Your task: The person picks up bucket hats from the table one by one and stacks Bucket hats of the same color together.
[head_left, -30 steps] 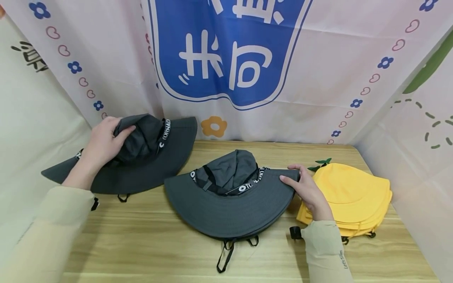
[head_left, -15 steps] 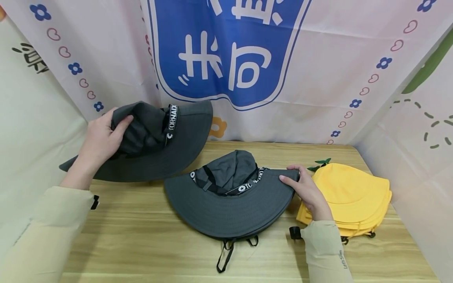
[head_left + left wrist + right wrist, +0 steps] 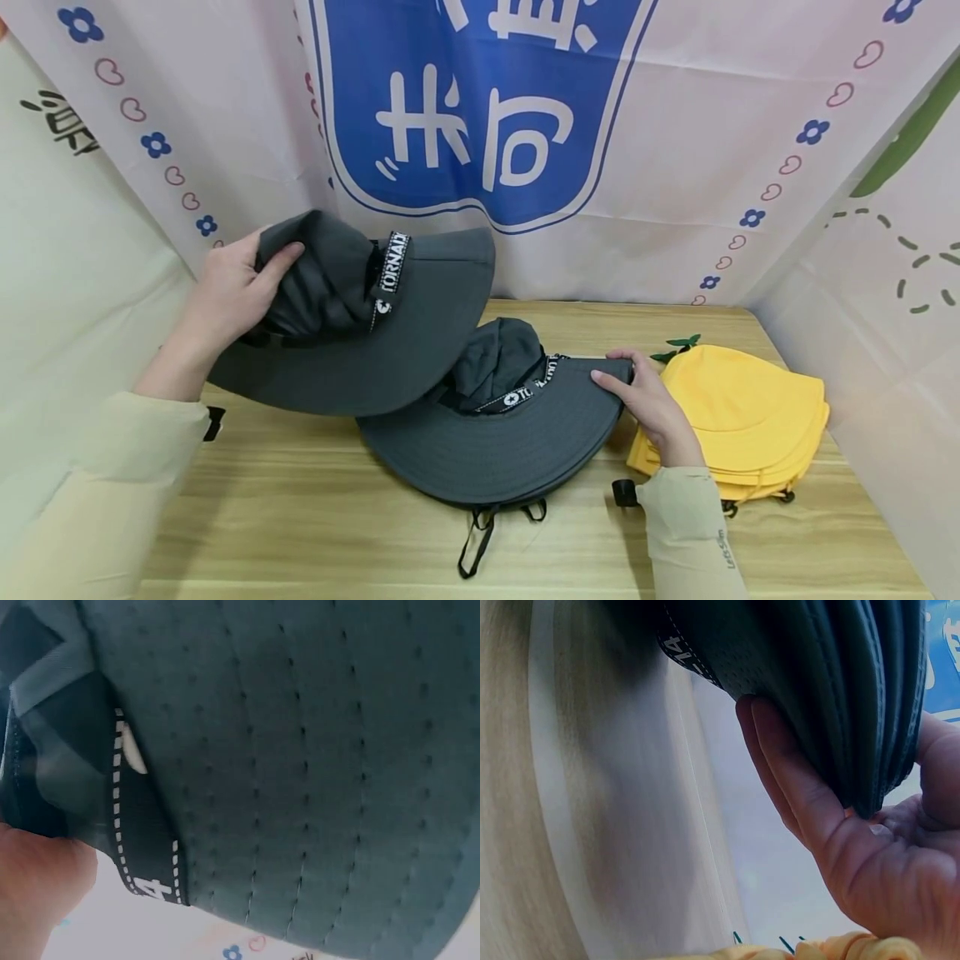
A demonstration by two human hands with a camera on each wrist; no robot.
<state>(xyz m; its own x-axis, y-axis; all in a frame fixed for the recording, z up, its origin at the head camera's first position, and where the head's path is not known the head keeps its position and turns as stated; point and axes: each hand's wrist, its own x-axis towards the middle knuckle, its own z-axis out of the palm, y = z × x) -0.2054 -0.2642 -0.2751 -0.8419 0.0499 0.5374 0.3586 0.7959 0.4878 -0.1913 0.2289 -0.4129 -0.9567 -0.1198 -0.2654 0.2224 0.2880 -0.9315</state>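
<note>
My left hand (image 3: 238,287) pinches the crown of a dark grey bucket hat (image 3: 375,358), folded in half with a black-and-white lettered band. The hat is tilted in the air, its brim overlapping the left part of a second dark grey hat (image 3: 502,454) in the head view. My right hand (image 3: 651,400) grips the right end of that second hat's brim between thumb and fingers. In the right wrist view, several brim layers (image 3: 840,712) lie stacked between the thumb and fingers (image 3: 791,765). Stitched brim fabric (image 3: 300,750) fills most of the left wrist view.
Several yellow hats (image 3: 742,408) lie stacked at the right, with green leaf-like pieces (image 3: 678,346) at their far side. Black cord loops (image 3: 476,546) hang in front of the middle hats on the wooden table (image 3: 337,517). A printed cloth (image 3: 660,225) stands behind.
My left hand has lifted the dark grey hat off the table at the left and carried it right, over the edge of the middle hats. The right hand has stayed at the brim.
</note>
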